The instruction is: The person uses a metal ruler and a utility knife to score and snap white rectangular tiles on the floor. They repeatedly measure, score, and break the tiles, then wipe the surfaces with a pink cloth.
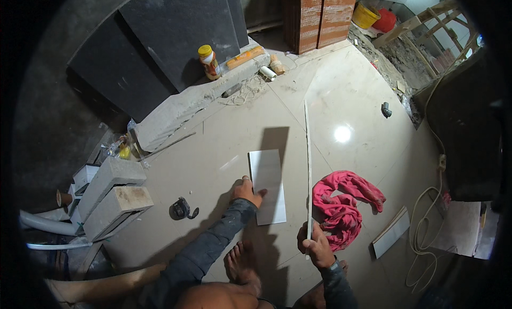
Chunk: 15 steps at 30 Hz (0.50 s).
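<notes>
My left hand (245,193) grips the left edge of a white rectangular tile (268,175), its thumb on the tile's face. A dark shadow stretches over the floor behind the tile. In my right hand (319,248) is a long, thin, pale strip (308,159), held near its lower end with the fingers closed round it. The strip points away from me, and its exact kind does not show. Right beside it, a crumpled pink cloth (341,207) lies on the floor, close to my right hand.
Glossy floor tiles (229,127) spread around me. A black tape measure (183,208) and grey blocks (118,199) lie left. Dark slabs (176,31) lean behind a yellow-capped bottle (208,61). To the right are stacked white tiles (391,232), a looped cable (421,239) and a pipe elbow (386,110).
</notes>
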Tool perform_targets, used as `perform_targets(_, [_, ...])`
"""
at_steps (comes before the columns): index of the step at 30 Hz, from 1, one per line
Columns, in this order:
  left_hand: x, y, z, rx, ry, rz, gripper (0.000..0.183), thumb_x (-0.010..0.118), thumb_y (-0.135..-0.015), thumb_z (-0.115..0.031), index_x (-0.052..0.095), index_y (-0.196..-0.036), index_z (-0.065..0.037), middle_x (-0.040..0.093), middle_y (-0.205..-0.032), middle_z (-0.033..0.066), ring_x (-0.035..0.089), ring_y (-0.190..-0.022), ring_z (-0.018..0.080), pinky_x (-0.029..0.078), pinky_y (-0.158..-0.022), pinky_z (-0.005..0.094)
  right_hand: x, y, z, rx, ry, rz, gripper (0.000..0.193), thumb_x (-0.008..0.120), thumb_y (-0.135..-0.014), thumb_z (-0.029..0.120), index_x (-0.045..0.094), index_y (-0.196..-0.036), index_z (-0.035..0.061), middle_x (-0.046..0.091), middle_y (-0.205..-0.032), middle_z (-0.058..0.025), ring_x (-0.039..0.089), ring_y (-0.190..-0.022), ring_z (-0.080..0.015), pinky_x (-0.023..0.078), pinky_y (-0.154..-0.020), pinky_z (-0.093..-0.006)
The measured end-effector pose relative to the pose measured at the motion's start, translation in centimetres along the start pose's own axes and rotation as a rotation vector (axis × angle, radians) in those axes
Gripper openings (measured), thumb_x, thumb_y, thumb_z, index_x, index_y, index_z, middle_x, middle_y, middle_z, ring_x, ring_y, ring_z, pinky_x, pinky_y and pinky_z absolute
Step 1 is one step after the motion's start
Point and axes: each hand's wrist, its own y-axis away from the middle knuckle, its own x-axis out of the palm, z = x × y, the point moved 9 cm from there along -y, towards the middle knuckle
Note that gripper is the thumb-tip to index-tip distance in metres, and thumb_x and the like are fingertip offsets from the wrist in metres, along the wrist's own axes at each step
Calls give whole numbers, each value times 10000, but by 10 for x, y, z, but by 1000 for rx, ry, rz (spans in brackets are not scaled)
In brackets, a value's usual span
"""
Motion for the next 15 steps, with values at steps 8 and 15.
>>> perform_targets(8, [-60,-40,1,146,775,-33,271,728,-987,-350,678,-1049,-92,681,-803,29,687,-725,191,577,-706,398,29,-6,-10,-75,371,-60,657,854,-831,239,426,-1257,-18,593,-1054,-123,598,-951,-192,535,-843,-363])
perform_targets(15, [-63,-32,-26,117,1222,172,408,703,-1009,-408,702,-1163,-30,724,-1096,93,691,-946,193,561,-846,366,62,-2,-30,-24,804,-90,819,859,-780,576,415,-1123,-20,684,-835,-268,722,-760,-451,575,-661,-509])
